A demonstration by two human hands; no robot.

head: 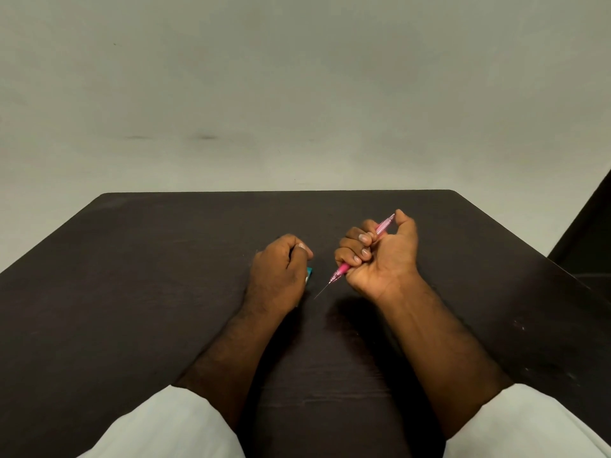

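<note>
My right hand [380,256] grips a pink mechanical pencil [383,228] in a fist, palm turned up. The pencil's tip [335,277] points down and left, and a thin lead sticks out of it toward the table. My left hand [281,266] lies on the dark table [132,292] with fingers curled over a small teal container [309,274]; only its edge shows beneath the hand. About a finger's width separates the lead's end from the left hand.
The table's far edge [281,192] meets a plain grey wall. A dark object [591,233] stands at the right beyond the table's corner. White sleeves cover both upper forearms at the bottom of the view.
</note>
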